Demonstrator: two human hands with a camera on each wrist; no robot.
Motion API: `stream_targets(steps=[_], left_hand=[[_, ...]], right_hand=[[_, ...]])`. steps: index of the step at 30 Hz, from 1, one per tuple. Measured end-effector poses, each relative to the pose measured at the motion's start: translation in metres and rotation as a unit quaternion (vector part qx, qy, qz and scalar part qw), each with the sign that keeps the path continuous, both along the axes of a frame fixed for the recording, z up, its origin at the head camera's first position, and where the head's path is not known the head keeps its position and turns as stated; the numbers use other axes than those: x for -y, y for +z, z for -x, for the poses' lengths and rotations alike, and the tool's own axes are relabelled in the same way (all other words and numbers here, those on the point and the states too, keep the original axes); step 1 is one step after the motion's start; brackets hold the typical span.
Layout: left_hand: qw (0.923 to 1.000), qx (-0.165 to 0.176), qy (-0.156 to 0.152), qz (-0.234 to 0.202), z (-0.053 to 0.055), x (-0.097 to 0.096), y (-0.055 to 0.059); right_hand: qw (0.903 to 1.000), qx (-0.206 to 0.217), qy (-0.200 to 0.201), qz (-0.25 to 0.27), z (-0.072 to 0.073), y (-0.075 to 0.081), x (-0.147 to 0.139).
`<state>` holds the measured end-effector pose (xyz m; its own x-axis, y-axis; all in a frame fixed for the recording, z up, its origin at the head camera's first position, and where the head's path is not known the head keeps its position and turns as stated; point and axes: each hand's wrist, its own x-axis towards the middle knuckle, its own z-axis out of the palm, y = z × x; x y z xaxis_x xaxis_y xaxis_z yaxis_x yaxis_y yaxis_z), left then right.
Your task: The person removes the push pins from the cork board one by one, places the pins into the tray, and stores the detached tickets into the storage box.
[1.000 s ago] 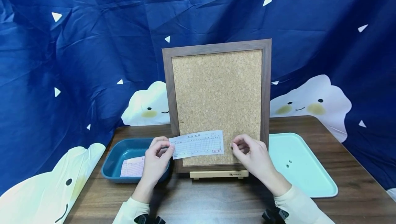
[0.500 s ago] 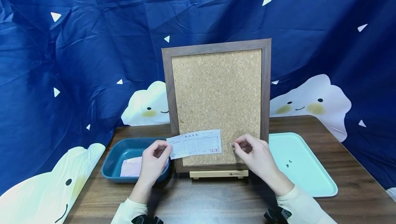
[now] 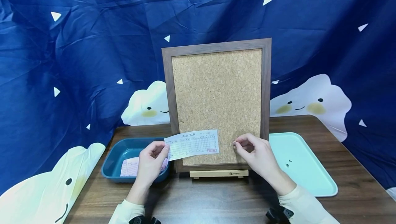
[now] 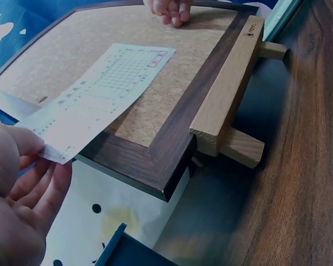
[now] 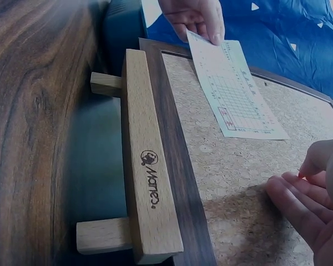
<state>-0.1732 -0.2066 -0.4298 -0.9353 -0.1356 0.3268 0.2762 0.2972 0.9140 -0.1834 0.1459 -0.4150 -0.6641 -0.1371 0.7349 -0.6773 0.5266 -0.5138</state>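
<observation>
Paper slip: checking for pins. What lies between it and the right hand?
Only bare cork of the cork board between paper slip and right hand, in the head view.

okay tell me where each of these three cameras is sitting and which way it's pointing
Head: above the table, facing forward and down at the cork board; both hands and sleeves show.
Left wrist: low beside the left hand, looking along the board toward the right hand.
Right wrist: low beside the right hand, looking back along the wooden stand toward the left hand.
Shared: both wrist views show the paper slip lying against the cork.
</observation>
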Motion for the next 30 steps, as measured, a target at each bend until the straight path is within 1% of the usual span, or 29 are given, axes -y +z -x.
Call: stream_targets(steps=[4, 9, 13, 19, 23, 25, 30], left_hand=[[1.0, 0.001, 0.001, -0.001, 0.0, -0.001, 0.001], [0.9999, 0.003, 0.01, -0.004, 0.001, 0.0, 0.0], [0.9997, 0.016, 0.016, 0.003, 0.0, 0.002, 0.0], [0.9993, 0.032, 0.019, 0.002, -0.002, 0.004, 0.002], [0.999, 0.038, 0.024, 0.003, -0.002, 0.006, 0.004], [0.999, 0.036, 0.027, 0.002, -0.003, 0.007, 0.004], [0.9992, 0.017, 0.037, -0.006, -0.002, 0.009, 0.005]], right_hand=[[1.0, 0.005, 0.003, 0.001, 0.0, 0.0, -0.001], [0.9999, 0.011, 0.008, 0.001, -0.001, -0.002, -0.003], [0.9999, 0.013, 0.011, 0.003, -0.001, -0.001, -0.004], [0.9995, 0.023, 0.019, 0.006, -0.002, 0.001, -0.005], [0.9993, 0.028, 0.024, 0.011, -0.002, 0.001, -0.007], [0.9991, 0.029, 0.027, 0.015, -0.003, 0.0, -0.009], [0.999, 0.027, 0.028, 0.022, -0.004, 0.001, -0.011]])
